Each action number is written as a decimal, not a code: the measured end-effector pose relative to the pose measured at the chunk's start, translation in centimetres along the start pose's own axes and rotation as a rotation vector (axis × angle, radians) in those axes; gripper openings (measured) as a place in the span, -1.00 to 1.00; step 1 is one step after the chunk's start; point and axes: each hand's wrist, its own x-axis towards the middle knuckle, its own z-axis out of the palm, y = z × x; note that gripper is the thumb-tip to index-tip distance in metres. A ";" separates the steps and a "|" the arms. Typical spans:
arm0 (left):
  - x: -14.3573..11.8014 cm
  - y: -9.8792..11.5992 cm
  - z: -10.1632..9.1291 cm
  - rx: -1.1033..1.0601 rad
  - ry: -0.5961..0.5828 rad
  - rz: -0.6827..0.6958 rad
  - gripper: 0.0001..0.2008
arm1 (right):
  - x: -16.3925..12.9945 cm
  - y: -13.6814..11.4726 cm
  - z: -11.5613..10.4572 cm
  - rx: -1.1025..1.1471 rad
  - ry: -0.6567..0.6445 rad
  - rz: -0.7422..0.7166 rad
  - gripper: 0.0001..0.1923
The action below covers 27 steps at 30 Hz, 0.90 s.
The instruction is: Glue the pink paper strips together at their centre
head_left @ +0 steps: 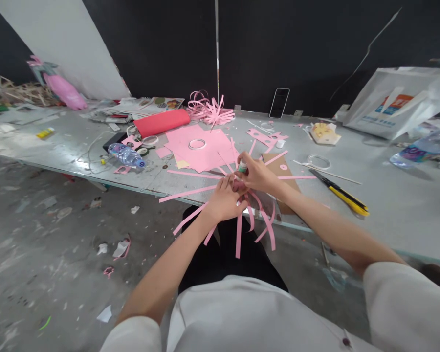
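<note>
- Head view: the left hand (225, 199) and the right hand (255, 175) meet at the near edge of the bench (396, 205), over a fan of pink paper strips (238, 230).
- The strips spread outward from under both hands; some lie flat on the bench, others hang past its edge toward the floor.
- The right hand's fingers are clamped on a small glue stick (242, 166), whose white and green end pokes out above the knuckles.
- The left hand's fingers are pressed together on the centre of the strips, touching the right hand.
- The point where the strips join is hidden beneath the hands, and the lower end of the glue stick cannot be made out.
- A brown card (282, 171) lies just beyond the right hand, partly covered by it.
- A yellow-and-black knife (342, 194) lies well to the right; a water bottle (126, 155) lies well to the left.
</note>
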 end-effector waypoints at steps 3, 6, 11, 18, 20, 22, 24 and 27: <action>0.0 -0.1 0.1 0.006 -0.006 -0.008 -0.48 | -0.1 0.0 -0.2 -0.010 -0.015 -0.008 -0.71; 0.0 -0.2 0.2 0.024 -0.009 0.002 -0.49 | -0.2 0.2 0.0 0.012 -0.043 -0.009 -0.67; 0.0 -0.4 0.3 0.025 -0.009 0.023 -0.51 | -0.1 0.1 0.3 0.004 -0.024 0.008 -0.63; -0.1 -0.2 0.0 0.035 -0.015 0.011 -0.47 | 0.0 0.2 -0.1 0.021 -0.044 -0.005 -0.65; -0.1 -0.1 -0.2 0.046 -0.028 0.011 -0.48 | 0.0 0.4 0.2 0.020 -0.043 -0.008 -0.65; -0.1 0.0 -0.4 0.049 -0.036 0.005 -0.49 | 0.0 0.7 0.4 0.010 -0.025 -0.010 -0.66; -0.2 0.0 -0.5 0.049 -0.031 0.001 -0.49 | 0.1 0.8 0.5 0.003 -0.005 -0.017 -0.67; -0.2 0.0 -0.5 0.045 -0.025 0.006 -0.47 | 0.1 0.9 0.3 0.005 -0.021 -0.025 -0.67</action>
